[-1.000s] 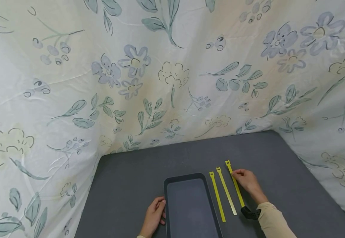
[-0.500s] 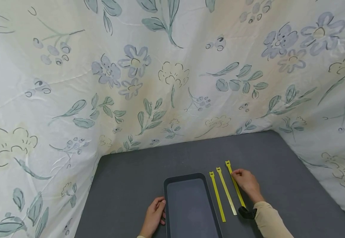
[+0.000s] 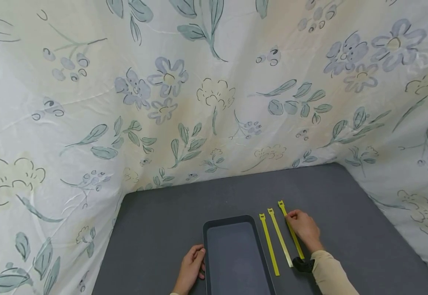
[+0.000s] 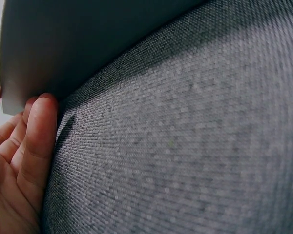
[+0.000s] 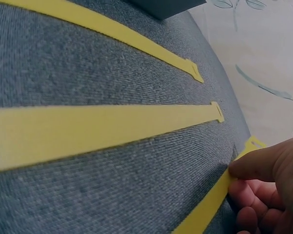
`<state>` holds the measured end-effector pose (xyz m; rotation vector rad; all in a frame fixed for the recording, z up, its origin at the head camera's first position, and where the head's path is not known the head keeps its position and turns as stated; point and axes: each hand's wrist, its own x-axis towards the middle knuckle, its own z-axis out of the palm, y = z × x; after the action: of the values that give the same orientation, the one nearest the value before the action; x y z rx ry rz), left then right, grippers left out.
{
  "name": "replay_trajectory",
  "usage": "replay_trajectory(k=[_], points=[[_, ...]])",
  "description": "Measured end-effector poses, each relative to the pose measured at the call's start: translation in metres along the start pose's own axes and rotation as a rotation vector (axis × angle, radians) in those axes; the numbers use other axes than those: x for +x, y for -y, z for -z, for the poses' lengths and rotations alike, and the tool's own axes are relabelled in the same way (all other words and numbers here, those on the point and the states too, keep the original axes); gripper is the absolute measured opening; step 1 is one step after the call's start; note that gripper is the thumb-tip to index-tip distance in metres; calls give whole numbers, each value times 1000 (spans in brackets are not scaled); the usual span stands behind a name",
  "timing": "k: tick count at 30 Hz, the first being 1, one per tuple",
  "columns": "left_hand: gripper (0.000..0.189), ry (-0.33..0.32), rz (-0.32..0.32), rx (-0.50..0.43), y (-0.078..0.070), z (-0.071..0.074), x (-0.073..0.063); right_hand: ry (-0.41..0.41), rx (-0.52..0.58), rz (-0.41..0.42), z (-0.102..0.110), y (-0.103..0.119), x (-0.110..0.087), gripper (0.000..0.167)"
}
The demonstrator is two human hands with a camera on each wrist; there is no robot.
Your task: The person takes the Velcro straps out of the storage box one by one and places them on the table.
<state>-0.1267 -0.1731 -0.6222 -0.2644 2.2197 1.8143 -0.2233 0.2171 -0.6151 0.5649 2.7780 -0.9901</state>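
A dark rectangular tray (image 3: 236, 258) lies on the table, cut off by the bottom edge of the head view. At its left side my left hand (image 3: 191, 266) grips the wall between thumb and fingers; the fingers (image 4: 41, 124) touch the outer face in the left wrist view. To the right of the tray lie two yellow hook-and-loop cable ties, a left one (image 3: 270, 246) and a middle one (image 3: 281, 239), roughly side by side. My right hand (image 3: 304, 229) pinches the rightmost cable tie (image 5: 205, 209) below its slotted head, between thumb and forefinger.
Dark grey fabric covers the table (image 3: 155, 229). A floral cloth (image 3: 214, 102) hangs behind the table and along both sides. On the right wrist sits a black strap (image 3: 302, 265), near the lower end of the rightmost tie.
My right hand and the rightmost cable tie have shifted slightly to the left, towards the other two. The left hand and the tray stay where they were.
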Motion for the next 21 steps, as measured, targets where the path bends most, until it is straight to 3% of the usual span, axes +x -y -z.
replay_trajectory(k=[12, 17, 21], points=[[49, -2, 0, -9, 0, 2, 0, 10, -8, 1, -5, 0, 2, 34], [48, 9, -7, -2, -1, 6, 4, 23, 48, 52, -2, -4, 5, 41], [49, 26, -14, 6, -4, 9, 9, 31, 159, 77, 0, -8, 8, 42]])
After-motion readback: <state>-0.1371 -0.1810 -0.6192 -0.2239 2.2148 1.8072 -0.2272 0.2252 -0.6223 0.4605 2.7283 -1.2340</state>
